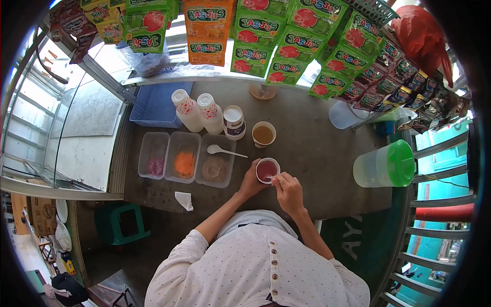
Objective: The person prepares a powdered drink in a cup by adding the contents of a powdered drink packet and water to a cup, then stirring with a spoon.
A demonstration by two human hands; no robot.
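Observation:
My left hand [251, 183] is wrapped round a paper cup [260, 180] of pinkish-red drink, upright near the table's front edge. At the cup's right rim, the fingers of my right hand [287, 192] are pinched on a thin pale utensil. Its lower end dips into the drink, and most of it is hidden by the fingers. Just behind stands a second paper cup [263, 135] filled with brownish drink. To the left, a white spoon [225, 150] lies across a clear tub with brown powder [215, 169]. Beside it are tubs with orange powder [184, 164] and pink powder [155, 166].
Stacked cups [190, 113], a white-topped container [234, 123] and a blue basket [153, 105] stand at the back left. A green-lidded jug [383, 165] is at the right. Drink sachets [255, 36] hang overhead. A crumpled tissue [184, 200] lies at the front left.

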